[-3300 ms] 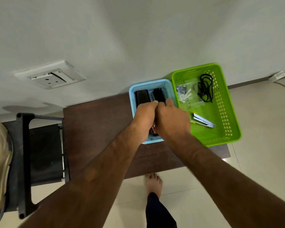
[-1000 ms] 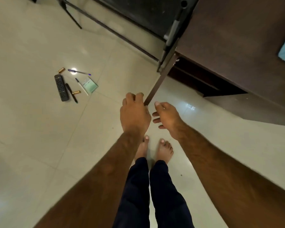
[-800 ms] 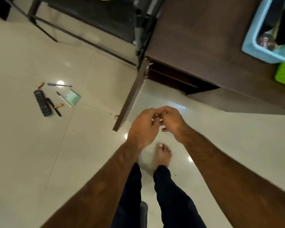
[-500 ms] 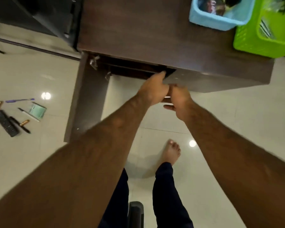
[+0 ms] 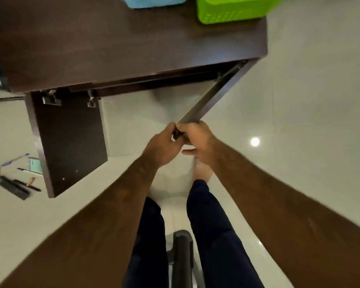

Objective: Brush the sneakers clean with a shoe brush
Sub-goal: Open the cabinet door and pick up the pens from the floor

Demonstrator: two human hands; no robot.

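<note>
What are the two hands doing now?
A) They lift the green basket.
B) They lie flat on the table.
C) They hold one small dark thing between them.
C: the left hand and the right hand meet, fingers curled, on a small dark thing.

Bare left hand (image 5: 162, 149) and right hand (image 5: 198, 140), bare forearms (image 5: 112, 204), navy trousers (image 5: 216, 225).

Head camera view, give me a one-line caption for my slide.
Left hand and right hand grip a small dark object together near the dark wooden table.
</note>
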